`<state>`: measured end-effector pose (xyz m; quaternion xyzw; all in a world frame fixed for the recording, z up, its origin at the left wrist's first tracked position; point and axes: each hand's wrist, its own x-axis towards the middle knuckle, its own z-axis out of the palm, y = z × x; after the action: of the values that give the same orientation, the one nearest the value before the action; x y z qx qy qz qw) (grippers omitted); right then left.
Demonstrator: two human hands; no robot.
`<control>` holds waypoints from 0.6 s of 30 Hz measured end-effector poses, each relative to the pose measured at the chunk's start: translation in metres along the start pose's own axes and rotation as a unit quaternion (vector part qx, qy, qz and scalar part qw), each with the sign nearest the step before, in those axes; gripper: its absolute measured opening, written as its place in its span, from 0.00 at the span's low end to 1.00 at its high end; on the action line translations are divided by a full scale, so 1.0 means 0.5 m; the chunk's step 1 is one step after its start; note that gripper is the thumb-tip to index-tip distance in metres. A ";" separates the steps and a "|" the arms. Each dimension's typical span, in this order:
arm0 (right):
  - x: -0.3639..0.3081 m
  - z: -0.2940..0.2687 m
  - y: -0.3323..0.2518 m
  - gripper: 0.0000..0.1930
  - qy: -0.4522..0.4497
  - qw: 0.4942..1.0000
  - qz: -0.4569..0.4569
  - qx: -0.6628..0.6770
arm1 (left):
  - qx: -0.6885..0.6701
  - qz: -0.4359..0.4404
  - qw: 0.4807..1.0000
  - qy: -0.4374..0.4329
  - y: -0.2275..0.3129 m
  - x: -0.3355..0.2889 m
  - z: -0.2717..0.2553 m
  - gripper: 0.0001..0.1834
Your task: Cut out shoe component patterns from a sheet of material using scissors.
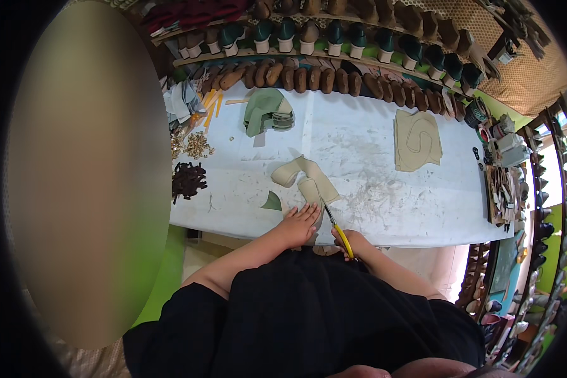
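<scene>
Close to the table's front edge, a curved beige sheet piece (320,183) lies partly curled, its long arm looping to the left. My left hand (299,224) rests on its near end with the fingers stretched out flat. My right hand (351,242) grips a pair of scissors (343,237) by yellow handles. The dark blades point away from me and meet the beige material beside my left fingertips; how far apart they are is too small to tell. A small green scrap (271,201) lies left of the beige piece.
Stacked green cut pieces (268,112) sit farther back on the white-covered table (359,220). A beige sheet with a curved outline (417,142) lies right. Gold-coloured small parts (197,145) and a dark pile (189,181) line the left edge. Shoe shelves (334,47) stand behind.
</scene>
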<state>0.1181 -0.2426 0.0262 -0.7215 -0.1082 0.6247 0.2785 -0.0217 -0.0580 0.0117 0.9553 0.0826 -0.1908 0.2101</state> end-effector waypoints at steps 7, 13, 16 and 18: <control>0.034 -0.001 0.011 0.36 -0.009 1.000 -0.014 -0.001 | -0.004 0.018 1.000 0.016 0.010 -0.003 0.007 0.34; 0.044 -0.005 0.010 0.37 -0.019 0.999 -0.013 -0.022 | 0.002 0.023 0.999 0.028 0.005 -0.007 0.009 0.34; 0.036 -0.007 0.000 0.37 -0.018 0.999 -0.016 -0.041 | 0.004 0.021 0.999 0.045 0.005 -0.012 0.013 0.34; 0.030 -0.008 -0.006 0.37 -0.016 0.999 -0.018 -0.048 | 0.000 0.016 0.999 0.043 0.004 -0.011 0.017 0.34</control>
<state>0.1256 -0.2338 0.0156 -0.7217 -0.1557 0.6253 0.2529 -0.0293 -0.0640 0.0075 0.9638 0.0759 -0.1461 0.2097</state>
